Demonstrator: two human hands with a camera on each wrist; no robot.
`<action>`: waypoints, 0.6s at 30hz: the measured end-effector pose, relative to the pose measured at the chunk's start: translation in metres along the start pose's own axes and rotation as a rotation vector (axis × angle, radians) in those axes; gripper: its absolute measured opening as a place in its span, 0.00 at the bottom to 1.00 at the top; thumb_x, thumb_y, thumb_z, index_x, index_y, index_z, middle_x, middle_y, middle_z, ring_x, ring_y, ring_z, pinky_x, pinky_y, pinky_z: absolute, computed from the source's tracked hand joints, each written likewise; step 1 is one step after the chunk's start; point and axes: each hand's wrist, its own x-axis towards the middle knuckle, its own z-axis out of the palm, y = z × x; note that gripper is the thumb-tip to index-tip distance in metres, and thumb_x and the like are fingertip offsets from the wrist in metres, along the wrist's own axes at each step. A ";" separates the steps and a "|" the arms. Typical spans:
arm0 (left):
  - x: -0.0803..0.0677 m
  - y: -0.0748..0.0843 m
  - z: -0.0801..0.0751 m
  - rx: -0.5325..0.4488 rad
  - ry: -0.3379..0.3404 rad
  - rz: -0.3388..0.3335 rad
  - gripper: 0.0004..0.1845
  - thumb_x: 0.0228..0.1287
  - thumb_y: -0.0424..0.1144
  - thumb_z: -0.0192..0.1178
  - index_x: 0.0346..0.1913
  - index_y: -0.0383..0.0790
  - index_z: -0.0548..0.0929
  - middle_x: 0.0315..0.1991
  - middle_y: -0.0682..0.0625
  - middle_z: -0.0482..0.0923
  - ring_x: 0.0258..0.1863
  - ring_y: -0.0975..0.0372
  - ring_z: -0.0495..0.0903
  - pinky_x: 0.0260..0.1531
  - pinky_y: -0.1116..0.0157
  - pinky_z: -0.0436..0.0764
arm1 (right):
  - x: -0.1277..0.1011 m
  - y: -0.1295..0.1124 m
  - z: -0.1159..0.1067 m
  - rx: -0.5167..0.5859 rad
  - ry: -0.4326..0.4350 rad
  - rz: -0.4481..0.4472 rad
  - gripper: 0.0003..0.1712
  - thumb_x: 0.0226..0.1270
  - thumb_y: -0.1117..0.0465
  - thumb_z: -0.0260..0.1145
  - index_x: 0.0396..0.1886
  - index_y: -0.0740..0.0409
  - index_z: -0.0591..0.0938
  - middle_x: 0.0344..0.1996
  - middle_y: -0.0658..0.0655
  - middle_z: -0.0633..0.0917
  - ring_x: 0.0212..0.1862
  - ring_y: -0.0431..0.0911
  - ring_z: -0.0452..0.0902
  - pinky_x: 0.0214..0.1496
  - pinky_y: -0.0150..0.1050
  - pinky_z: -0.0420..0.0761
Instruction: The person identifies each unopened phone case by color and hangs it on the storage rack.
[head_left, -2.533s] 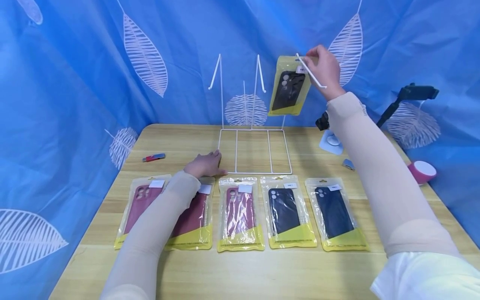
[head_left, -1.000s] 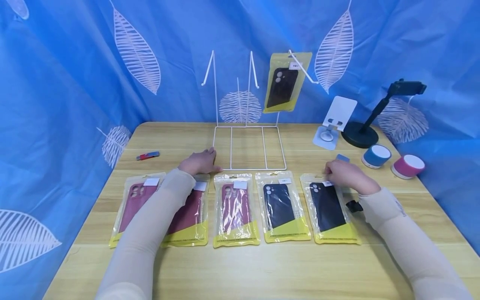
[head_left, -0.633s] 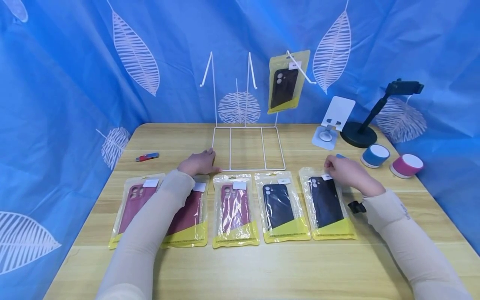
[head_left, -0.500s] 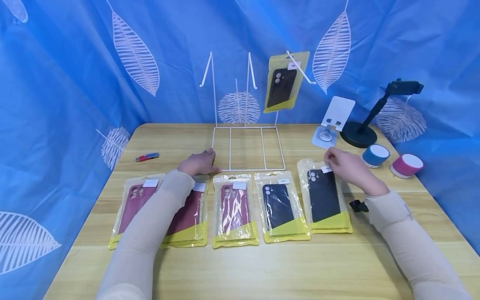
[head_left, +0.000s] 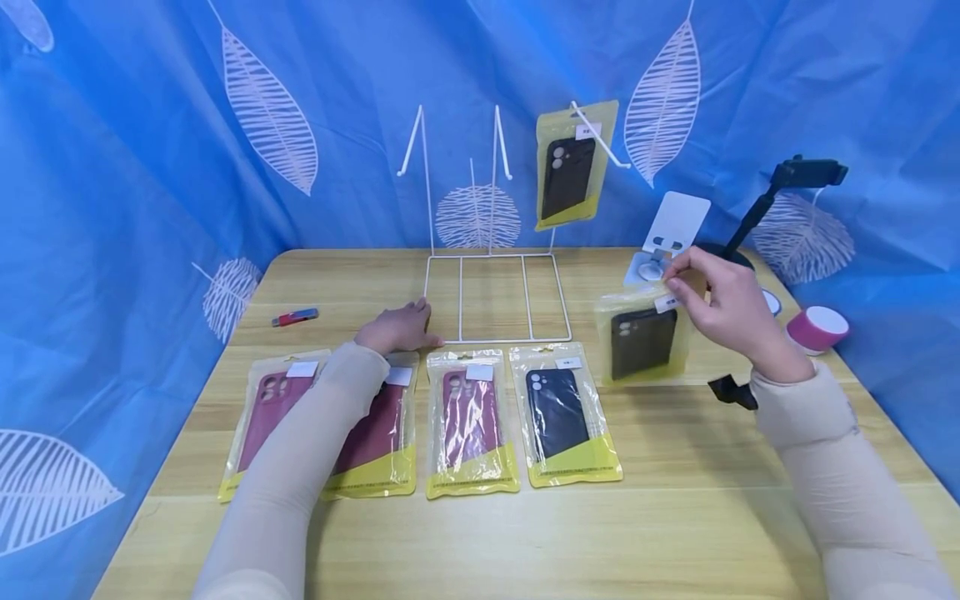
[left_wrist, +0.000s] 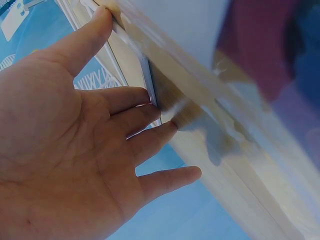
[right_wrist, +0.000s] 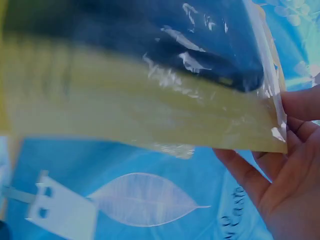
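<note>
My right hand (head_left: 731,308) pinches the top edge of a clear and yellow pouch with a dark phone case (head_left: 642,346) inside, raised over the right side of the table. In the right wrist view the pouch (right_wrist: 150,110) sits between thumb and fingers. My left hand (head_left: 397,327) rests at the front left corner of a white wire display rack (head_left: 513,340). The left wrist view shows its fingers (left_wrist: 130,102) extended against the rack's wire. Another pouched dark phone case (head_left: 567,179) hangs on the rack's right hook; the other two hooks are bare.
Before the rack lie pouched phone cases: a dark one (head_left: 558,412), a pink one (head_left: 472,417) and two plum ones partly under my left sleeve. A red and blue USB stick (head_left: 295,317) lies left. A white phone stand (head_left: 678,221), black stand (head_left: 806,173) and pink cylinder (head_left: 817,329) stand right.
My right hand went from the hung pouch down to the rightmost pouch on the table, pinched its top edge and lifted it. My left hand has stayed at the rack's corner.
</note>
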 end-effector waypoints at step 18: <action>0.000 0.001 0.000 0.007 -0.005 -0.005 0.46 0.73 0.59 0.51 0.78 0.31 0.46 0.80 0.37 0.38 0.79 0.44 0.43 0.75 0.39 0.49 | 0.098 -0.012 -0.004 0.054 0.243 0.029 0.10 0.76 0.65 0.56 0.47 0.69 0.79 0.36 0.38 0.75 0.31 0.28 0.62 0.36 0.27 0.62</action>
